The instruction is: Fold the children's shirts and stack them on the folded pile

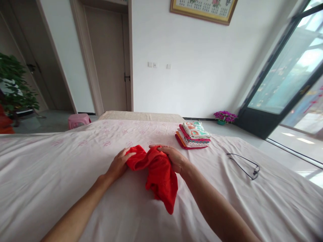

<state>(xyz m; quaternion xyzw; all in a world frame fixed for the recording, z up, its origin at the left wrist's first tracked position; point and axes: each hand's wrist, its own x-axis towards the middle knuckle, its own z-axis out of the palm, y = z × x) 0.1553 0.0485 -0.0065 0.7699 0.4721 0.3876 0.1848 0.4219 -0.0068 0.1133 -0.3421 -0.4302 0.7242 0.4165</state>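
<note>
Wrinkly pale sheet (136, 222) spreads out in front. From far away, I watch the left hand (120, 164) and the right hand (175, 158) pinch a bunched red cloth (161, 176) in the middle. I think this step is straightening it, so next both hands need to open it flat. Past it sits a folded pile (193, 137), then a white wall (196, 87).

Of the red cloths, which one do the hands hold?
The crumpled bright-red cloth in the left hand and right hand; the other red ones lie folded in the stack.
</note>
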